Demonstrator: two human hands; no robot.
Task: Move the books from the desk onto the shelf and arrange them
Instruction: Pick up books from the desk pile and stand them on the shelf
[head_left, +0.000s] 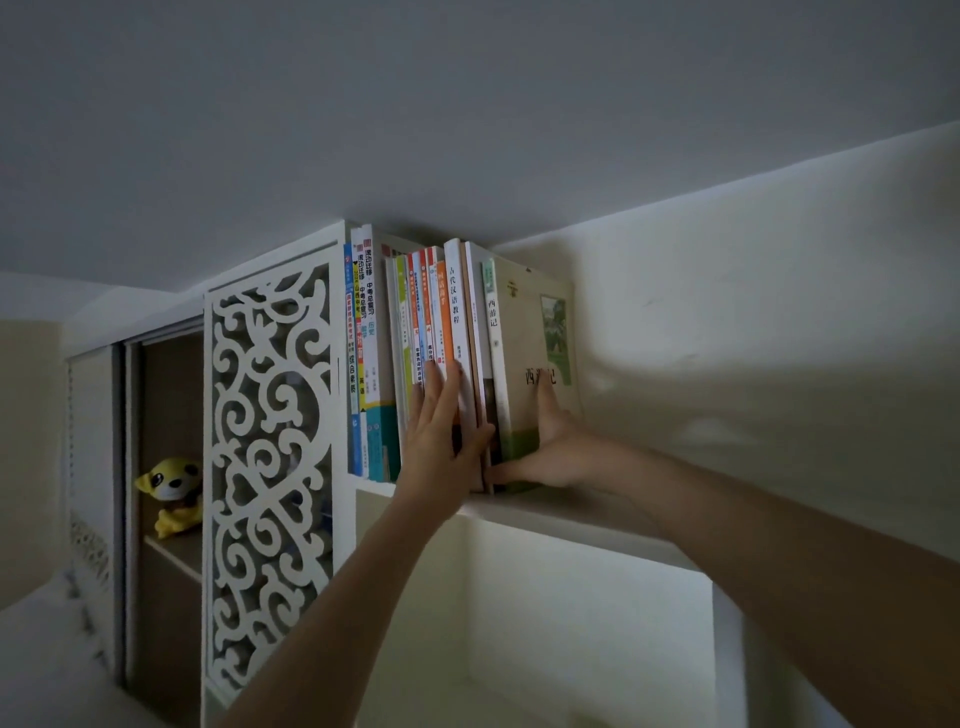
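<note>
A row of upright books stands on the high white shelf close under the ceiling. The rightmost one is a cream and green book with its front cover facing out. My right hand grips it at its lower end, thumb under the bottom edge and fingers flat on the cover. My left hand lies flat with fingers spread against the spines of the white and orange books just to its left. The desk is out of view.
A white carved fretwork panel stands left of the books. Behind it is a wooden cabinet with a yellow plush toy on a shelf. An empty white compartment lies below the book shelf. The wall closes in on the right.
</note>
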